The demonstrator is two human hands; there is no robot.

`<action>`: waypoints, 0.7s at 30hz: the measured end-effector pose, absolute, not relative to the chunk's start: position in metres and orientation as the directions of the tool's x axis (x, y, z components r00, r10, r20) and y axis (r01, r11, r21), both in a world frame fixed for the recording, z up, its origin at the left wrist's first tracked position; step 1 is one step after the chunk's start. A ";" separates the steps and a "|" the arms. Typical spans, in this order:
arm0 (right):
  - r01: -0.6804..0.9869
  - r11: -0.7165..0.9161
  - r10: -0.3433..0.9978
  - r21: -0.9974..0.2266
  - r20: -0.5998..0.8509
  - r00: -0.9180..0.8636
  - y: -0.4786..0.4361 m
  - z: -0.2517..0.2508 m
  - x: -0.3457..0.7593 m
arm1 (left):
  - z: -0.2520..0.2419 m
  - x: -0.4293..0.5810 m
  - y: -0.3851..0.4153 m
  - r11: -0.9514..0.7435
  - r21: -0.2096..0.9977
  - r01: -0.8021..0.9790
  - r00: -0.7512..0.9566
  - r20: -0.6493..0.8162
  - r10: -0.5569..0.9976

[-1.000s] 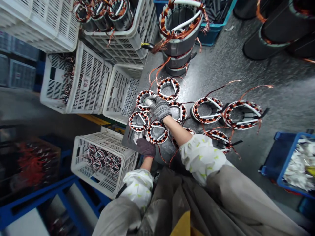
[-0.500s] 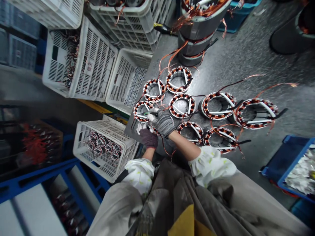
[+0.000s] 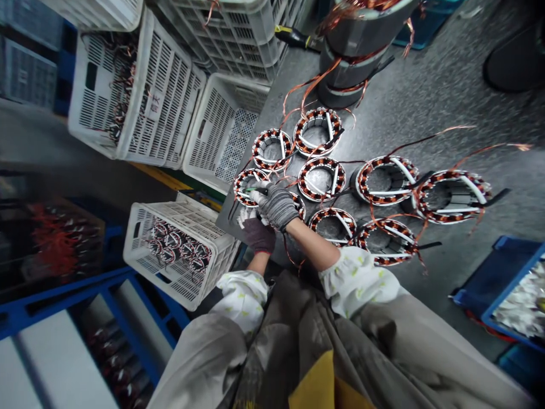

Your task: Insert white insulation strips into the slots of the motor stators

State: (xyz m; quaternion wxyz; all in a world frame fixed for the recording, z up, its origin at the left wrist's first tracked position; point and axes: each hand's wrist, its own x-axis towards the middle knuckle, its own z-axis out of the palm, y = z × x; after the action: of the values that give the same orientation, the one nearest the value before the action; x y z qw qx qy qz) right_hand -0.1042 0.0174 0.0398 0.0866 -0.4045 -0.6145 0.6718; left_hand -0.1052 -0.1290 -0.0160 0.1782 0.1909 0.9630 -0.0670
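The right hand (image 3: pixel 276 207) is clamped on a green-handled tool (image 3: pixel 252 191), right over a copper-wound stator (image 3: pixel 240 183) on the desk (image 3: pixel 224 218). The left hand (image 3: pixel 258 236) touches a white scrap (image 3: pixel 244 217); whether it grips, I cannot tell.

- white perforated plastic crates (image 3: pixel 164 96) beside the steel plate
- wound stators (image 3: pixel 179 241) inside a lower crate (image 3: pixel 170 284)
- tall stacked stator cores (image 3: pixel 353 57)
- yellow-handled screwdriver (image 3: pixel 293 37)
- blue bin (image 3: pixel 489 278) of white scraps
- blue steel rack (image 3: pixel 68 301)

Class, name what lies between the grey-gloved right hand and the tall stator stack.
The head view shows a copper-wound stator and, beyond it, another.
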 end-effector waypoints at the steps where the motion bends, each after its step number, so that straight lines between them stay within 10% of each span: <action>1: 0.368 -0.246 0.614 -0.897 -0.438 -0.656 0.019 0.042 -0.106 | -0.016 -0.105 -0.129 0.911 -0.077 0.406 -0.855 -0.385 0.348; 9: 0.146 -0.307 0.803 -0.940 -0.338 -0.490 0.030 0.086 -0.025 | -0.016 -0.105 -0.129 0.918 -0.087 0.387 -0.858 -0.398 0.324; 21: 0.292 -0.427 0.718 -0.856 -0.517 -0.466 -0.006 0.050 0.023 | -0.009 -0.111 -0.118 0.943 -0.031 0.331 -0.880 -0.370 0.297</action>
State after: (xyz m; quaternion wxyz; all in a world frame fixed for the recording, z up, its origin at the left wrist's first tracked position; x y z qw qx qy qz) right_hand 0.0233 -0.0063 0.0497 0.1555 -0.4929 -0.5122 0.6859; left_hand -0.1114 -0.1181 -0.0086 0.1831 0.1622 0.9685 -0.0466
